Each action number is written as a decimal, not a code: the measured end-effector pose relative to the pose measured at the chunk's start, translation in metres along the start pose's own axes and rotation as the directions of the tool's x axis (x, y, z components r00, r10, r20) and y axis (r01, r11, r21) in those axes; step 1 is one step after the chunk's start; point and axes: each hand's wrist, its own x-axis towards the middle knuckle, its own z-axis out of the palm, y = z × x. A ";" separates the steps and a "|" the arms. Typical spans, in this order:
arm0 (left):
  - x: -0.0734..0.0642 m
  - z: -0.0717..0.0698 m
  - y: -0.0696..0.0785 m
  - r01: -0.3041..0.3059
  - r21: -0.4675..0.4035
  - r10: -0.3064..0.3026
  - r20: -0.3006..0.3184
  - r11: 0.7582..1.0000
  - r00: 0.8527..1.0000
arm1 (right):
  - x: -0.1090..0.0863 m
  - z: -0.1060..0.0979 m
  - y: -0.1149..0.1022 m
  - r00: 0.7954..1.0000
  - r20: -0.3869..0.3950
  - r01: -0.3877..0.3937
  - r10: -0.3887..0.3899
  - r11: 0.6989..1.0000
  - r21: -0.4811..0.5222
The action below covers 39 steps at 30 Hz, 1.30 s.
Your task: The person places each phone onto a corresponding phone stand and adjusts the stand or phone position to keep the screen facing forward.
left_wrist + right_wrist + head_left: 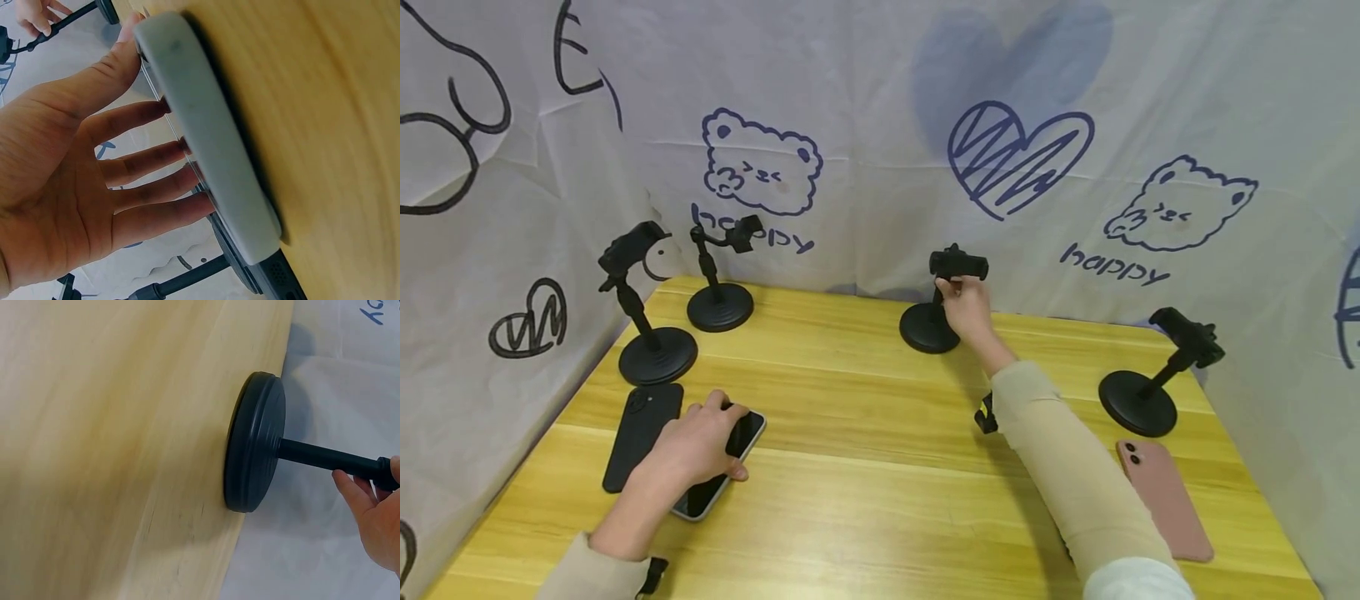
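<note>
My left hand [696, 446] rests over a phone [743, 435] with a dark screen and a pale frame, lying on the wooden table. In the left wrist view, nearly straight fingertips touch the glass of that phone [194, 131], while the thumb is at its edge. Toward the back of the table, my right hand [967, 310] holds the post of a black phone stand [927, 329] just below its holder. The right wrist view shows the stand's round base [253, 444] standing on the table, with thumb and fingers around the upper post [319, 454].
A black phone [638, 437] lies left of my left hand. Behind it stand two more black phone stands, a nearer one [657, 357] and a farther one [720, 308]. At the right are another stand [1137, 402] and a pink phone [1165, 500]. Drawn-on white sheeting [880, 167] surrounds the table.
</note>
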 end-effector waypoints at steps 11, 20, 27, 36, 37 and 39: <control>0.000 0.002 -0.001 0.000 -0.015 0.000 0.005 1.000 1.000 | -0.001 0.011 0.006 0.995 -0.034 0.089 -0.089 0.996 -0.024; 0.011 -0.013 0.017 0.000 -0.017 0.000 0.029 1.000 1.000 | 0.000 0.008 0.006 0.993 -0.028 0.111 -0.112 0.992 -0.058; 0.041 -0.031 0.047 -0.162 -0.124 0.124 -0.265 0.979 0.956 | -0.001 0.008 0.007 0.993 -0.017 0.117 -0.118 0.991 -0.063; 0.092 -0.052 0.094 -0.455 -0.643 0.018 -0.565 0.616 0.825 | -0.001 0.008 0.008 0.995 0.009 0.103 -0.102 0.993 -0.063; 0.098 -0.053 0.098 -0.481 -0.685 -0.002 -0.576 0.547 0.817 | -0.001 0.008 0.009 0.995 0.005 0.104 -0.103 0.993 -0.062; 0.111 -0.055 0.109 -0.528 -0.730 -0.031 -0.598 0.435 0.801 | 0.000 0.008 0.009 0.995 -0.006 0.103 -0.103 0.993 -0.055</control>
